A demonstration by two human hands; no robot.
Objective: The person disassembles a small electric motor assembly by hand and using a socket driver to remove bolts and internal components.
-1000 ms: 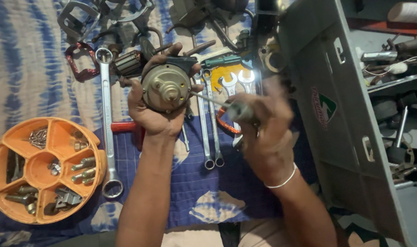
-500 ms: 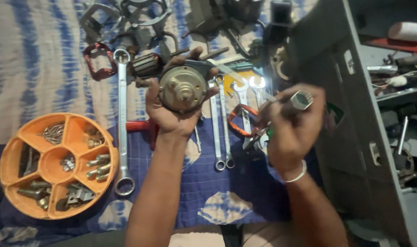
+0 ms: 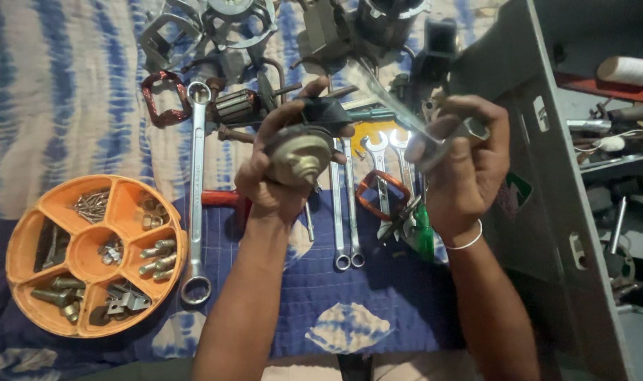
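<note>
My left hand grips a round grey metal motor part with a domed hub, held up above the blue cloth. My right hand is raised to its right, fingers closed around a small grey metal piece and a thin shiny blade-like tool that slants up to the left. A white bangle sits on my right wrist. Under the hands lie several spanners, an orange-red ring and green-handled pliers.
A round orange divided tray of bolts, nuts and screws lies at the left. A long ring spanner lies beside it. Motor housings, a copper coil and an armature crowd the top. A grey metal toolbox lid stands at the right.
My right hand has risen and moved right, off the cloth, with the small metal piece and thin tool in it. My left hand still holds the motor part, turned slightly.
</note>
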